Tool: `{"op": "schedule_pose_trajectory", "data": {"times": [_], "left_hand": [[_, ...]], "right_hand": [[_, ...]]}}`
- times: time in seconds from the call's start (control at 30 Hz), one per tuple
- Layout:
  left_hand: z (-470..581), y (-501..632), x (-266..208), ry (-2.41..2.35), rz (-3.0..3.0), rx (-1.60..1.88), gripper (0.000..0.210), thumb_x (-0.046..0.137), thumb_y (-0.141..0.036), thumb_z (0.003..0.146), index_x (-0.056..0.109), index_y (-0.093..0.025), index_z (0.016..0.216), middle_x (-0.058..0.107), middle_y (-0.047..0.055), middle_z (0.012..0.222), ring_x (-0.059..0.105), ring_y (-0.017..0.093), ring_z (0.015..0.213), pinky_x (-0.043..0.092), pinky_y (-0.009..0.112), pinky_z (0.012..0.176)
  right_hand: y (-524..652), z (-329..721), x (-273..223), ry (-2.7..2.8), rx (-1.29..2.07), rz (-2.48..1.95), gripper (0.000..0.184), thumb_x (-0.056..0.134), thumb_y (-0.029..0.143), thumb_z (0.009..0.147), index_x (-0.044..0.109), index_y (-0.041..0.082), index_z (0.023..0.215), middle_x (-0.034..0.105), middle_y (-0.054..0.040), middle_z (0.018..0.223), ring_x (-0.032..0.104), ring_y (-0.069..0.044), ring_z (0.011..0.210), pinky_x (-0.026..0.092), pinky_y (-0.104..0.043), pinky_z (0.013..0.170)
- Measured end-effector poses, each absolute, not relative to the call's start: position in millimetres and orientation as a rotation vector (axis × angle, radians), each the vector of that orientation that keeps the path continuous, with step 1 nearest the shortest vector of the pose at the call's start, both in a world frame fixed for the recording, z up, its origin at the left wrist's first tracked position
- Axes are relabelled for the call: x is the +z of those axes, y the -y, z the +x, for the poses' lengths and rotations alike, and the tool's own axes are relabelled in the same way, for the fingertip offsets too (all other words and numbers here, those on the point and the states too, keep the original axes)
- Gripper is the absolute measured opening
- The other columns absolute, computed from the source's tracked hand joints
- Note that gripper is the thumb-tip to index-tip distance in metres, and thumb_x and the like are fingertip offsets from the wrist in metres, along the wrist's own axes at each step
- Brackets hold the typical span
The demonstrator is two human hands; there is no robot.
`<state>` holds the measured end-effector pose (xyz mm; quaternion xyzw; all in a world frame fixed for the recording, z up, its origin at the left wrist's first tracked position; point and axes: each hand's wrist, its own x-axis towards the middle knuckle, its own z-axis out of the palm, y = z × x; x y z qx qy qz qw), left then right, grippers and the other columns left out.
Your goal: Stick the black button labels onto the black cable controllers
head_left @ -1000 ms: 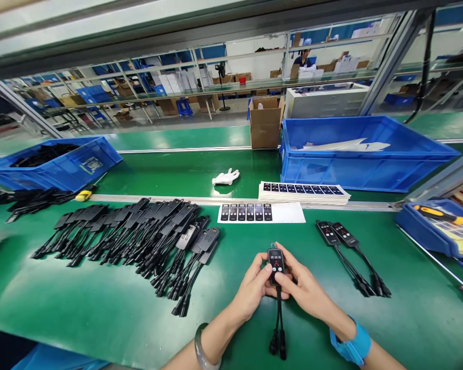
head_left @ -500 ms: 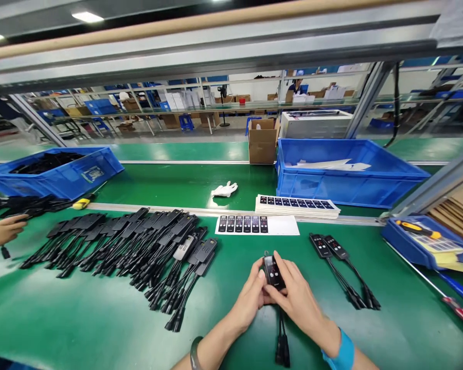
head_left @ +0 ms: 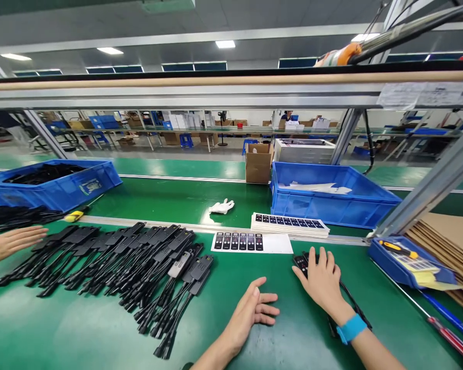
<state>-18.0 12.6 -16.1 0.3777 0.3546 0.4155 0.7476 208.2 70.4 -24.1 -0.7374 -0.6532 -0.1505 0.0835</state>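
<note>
My left hand (head_left: pixel 250 316) hangs over the green bench with its fingers apart and nothing in them. To the right, my right hand (head_left: pixel 324 280) lies spread over a small group of black controllers (head_left: pixel 301 262) with labelled fronts. It covers most of them, and their cables (head_left: pixel 355 306) run out from beneath the palm and wrist. Beyond my left hand is a white label sheet (head_left: pixel 278 243) with a row of black labels on its left part. A large pile of black controllers with cables (head_left: pixel 139 262) spreads across the bench on the left.
A stack of label sheets (head_left: pixel 289 225) lies before a blue bin (head_left: pixel 332 203). Further left are a white glove (head_left: pixel 221 206) and another blue bin (head_left: pixel 61 185). A co-worker's hand (head_left: pixel 15 244) reaches in from the left. A small blue tray (head_left: pixel 401 275) and a screwdriver (head_left: pixel 447 334) are at right.
Both hands held a labelled controller in the middle. My right hand has moved right onto the other controllers, and my left hand has let go and opened. The view has tilted up.
</note>
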Motion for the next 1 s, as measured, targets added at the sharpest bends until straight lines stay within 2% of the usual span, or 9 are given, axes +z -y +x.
{"op": "schedule_pose_trajectory", "data": {"times": [0.07,0.13,0.27,0.33,0.47,0.6,0.77,0.9,1.0], "left_hand": [[-17.0,-13.0,-20.5,-0.785,0.838,0.908,0.076,0.048,-0.069,0.079,0.038,-0.016,0.133,0.063,0.018,0.111,0.066,0.023,0.086,0.051,0.038,0.074],[-16.3,-12.3,-22.4,-0.801,0.859,0.903,0.076,0.045,-0.07,0.079,0.038,-0.016,0.133,0.062,0.018,0.111,0.066,0.023,0.085,0.052,0.038,0.073],[-21.7,-11.7,-14.5,-0.877,1.062,0.882,0.07,0.034,-0.067,0.085,0.037,-0.016,0.134,0.06,0.019,0.114,0.065,0.024,0.089,0.053,0.041,0.075],[-29.1,-15.5,-6.7,-0.999,1.391,0.874,0.059,0.036,-0.057,0.089,0.039,-0.018,0.134,0.058,0.017,0.121,0.062,0.025,0.1,0.051,0.044,0.085],[-47.1,-36.6,1.9,-1.385,2.061,0.782,0.046,0.045,-0.032,0.089,0.041,-0.02,0.134,0.043,0.013,0.142,0.039,0.027,0.132,0.034,0.05,0.108],[-61.0,-62.2,-3.6,-1.679,2.234,0.566,0.055,0.048,-0.032,0.087,0.036,-0.013,0.137,0.024,0.018,0.152,0.018,0.031,0.141,0.026,0.053,0.112],[-69.3,-69.7,-7.9,-1.765,2.272,0.375,0.065,0.045,-0.046,0.089,0.03,-0.01,0.142,0.024,0.02,0.151,0.015,0.032,0.141,0.023,0.054,0.112],[-69.3,-64.7,-7.5,-1.81,2.285,0.378,0.064,0.044,-0.048,0.089,0.032,-0.014,0.142,0.032,0.019,0.148,0.022,0.036,0.139,0.025,0.059,0.109],[-68.6,-63.2,-7.9,-1.816,2.288,0.437,0.06,0.045,-0.047,0.089,0.036,-0.017,0.14,0.041,0.018,0.142,0.027,0.037,0.136,0.026,0.059,0.107]], "right_hand": [[-76.3,214.0,-35.8,1.881,-0.357,-2.308,0.077,0.035,0.056,0.089,0.031,-0.001,0.142,0.029,-0.0337,0.142,0.026,-0.053,0.127,0.027,-0.065,0.092],[-81.5,220.1,-43.7,1.902,-0.286,-2.357,0.074,0.03,0.055,0.091,0.028,0.004,0.145,0.031,-0.032,0.142,0.03,-0.052,0.126,0.025,-0.065,0.093],[-87.6,243.1,-45.5,2.025,-0.317,-2.34,0.067,0.03,0.051,0.092,0.031,0.009,0.145,0.036,-0.0284,0.14,0.038,-0.046,0.124,0.029,-0.058,0.096],[-89.5,262.1,-43.4,2.081,-0.296,-2.325,0.067,0.031,0.051,0.091,0.033,0.01,0.144,0.038,-0.0272,0.14,0.039,-0.045,0.125,0.03,-0.056,0.097],[-96.0,294.7,-34.5,2.082,-0.147,-2.318,0.068,0.037,0.051,0.087,0.039,0.009,0.14,0.039,-0.0272,0.141,0.035,-0.045,0.129,0.03,-0.061,0.098],[-111.7,275.5,-11.7,2.103,0.113,-1.853,0.064,0.034,0.051,0.089,0.038,0.011,0.14,0.04,-0.0216,0.142,0.036,-0.037,0.131,0.033,-0.055,0.101],[-150.8,195.1,0.1,2.179,0.407,-1.432,0.038,0.039,0.032,0.088,0.064,0.014,0.11,0.064,-0.0134,0.101,0.062,-0.025,0.091,0.048,-0.037,0.085],[-178.3,150.2,-13.0,2.088,0.422,-1.426,0.029,0.046,0.023,0.083,0.067,0.014,0.101,0.063,-0.0106,0.088,0.061,-0.023,0.078,0.047,-0.035,0.078],[-183.0,137.5,-19.2,1.996,0.458,-1.395,0.023,0.049,0.026,0.082,0.068,0.015,0.089,0.061,-0.0087,0.083,0.059,-0.022,0.071,0.047,-0.035,0.074]]}}
